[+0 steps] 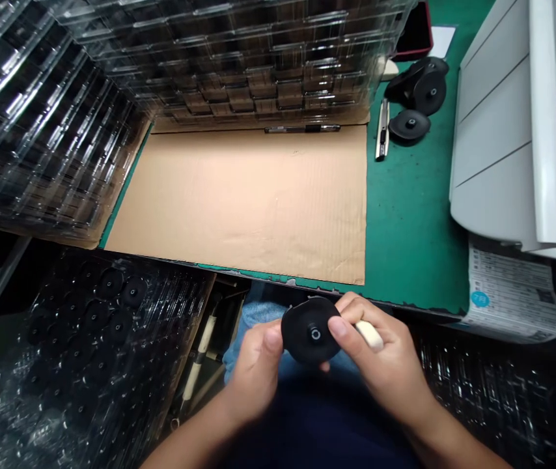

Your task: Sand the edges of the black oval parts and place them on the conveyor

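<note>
A round black part (305, 326) with a small ring at its centre is held over the lap, below the table's front edge. My left hand (257, 365) grips its left rim, thumb on the upper face. On the right rim, my right hand (380, 352) presses its thumb on the face, with the fingers curled behind. A small off-white block (370, 335) is tucked in the right hand, between thumb and fingers. The undersides of both the part and the block are hidden.
Cardboard (243, 202) lies on the green table (415, 215). Clear tray stacks (239, 58) stand behind and left. A pen (302, 129), a cutter (382, 130) and black parts (429, 93) lie nearby. A white bin (497, 130) is right; filled trays (87, 352) sit lower left.
</note>
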`<action>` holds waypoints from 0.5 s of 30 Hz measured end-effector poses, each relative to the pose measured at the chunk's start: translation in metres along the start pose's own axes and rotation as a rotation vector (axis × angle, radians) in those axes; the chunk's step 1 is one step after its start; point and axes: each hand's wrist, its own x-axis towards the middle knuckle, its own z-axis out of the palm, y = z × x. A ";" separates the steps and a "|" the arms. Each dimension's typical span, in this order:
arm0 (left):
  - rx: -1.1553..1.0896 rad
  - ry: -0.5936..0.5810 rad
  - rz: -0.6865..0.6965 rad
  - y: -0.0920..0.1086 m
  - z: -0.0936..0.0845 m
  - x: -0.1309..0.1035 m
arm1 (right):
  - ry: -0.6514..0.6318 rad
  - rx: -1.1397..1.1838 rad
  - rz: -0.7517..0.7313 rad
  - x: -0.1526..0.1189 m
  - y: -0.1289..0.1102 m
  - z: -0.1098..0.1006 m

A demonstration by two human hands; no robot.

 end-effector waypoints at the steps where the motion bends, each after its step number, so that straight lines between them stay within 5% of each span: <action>1: 0.073 0.006 0.032 0.002 -0.001 -0.002 | -0.017 0.055 0.055 -0.001 0.000 0.002; 10: 0.390 0.054 0.097 0.021 -0.002 -0.002 | -0.109 0.112 0.117 0.000 -0.006 0.004; 15: 0.598 0.065 0.191 0.024 0.001 0.000 | -0.048 -0.026 0.108 0.006 -0.003 0.009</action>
